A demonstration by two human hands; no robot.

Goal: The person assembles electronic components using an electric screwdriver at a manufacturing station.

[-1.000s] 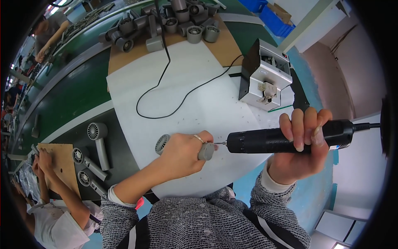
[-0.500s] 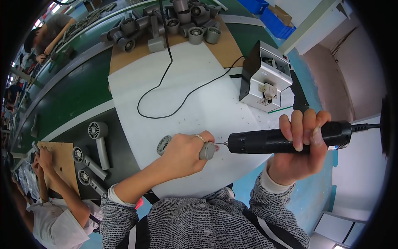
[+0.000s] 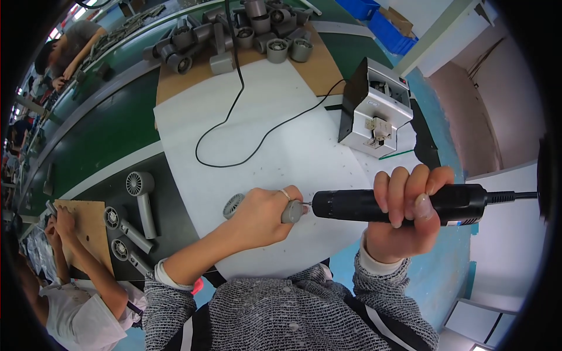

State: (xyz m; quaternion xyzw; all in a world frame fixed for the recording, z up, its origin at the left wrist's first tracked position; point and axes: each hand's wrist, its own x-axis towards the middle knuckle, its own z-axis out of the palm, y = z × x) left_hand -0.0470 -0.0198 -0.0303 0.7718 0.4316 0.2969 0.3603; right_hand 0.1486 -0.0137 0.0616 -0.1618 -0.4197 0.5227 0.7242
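Here, your left hand (image 3: 263,212) closes its fingers around a gray handheld fan (image 3: 291,213), its round grille (image 3: 233,205) showing at left. Your right hand (image 3: 410,210) wraps a black electric screwdriver (image 3: 345,205), its bit (image 3: 307,203) running to the handle's end, the tip hidden. Fastening looks underway; whether any screw is seated cannot be told. Three gray fans (image 3: 139,183) lie at your left, a pile of gray fan bodies (image 3: 277,51) beyond, their completion unclear. Ahead, the white sheet (image 3: 287,146) gives room, though a black cord (image 3: 234,165) loops across; the silver machine (image 3: 383,111) limits your forward right.
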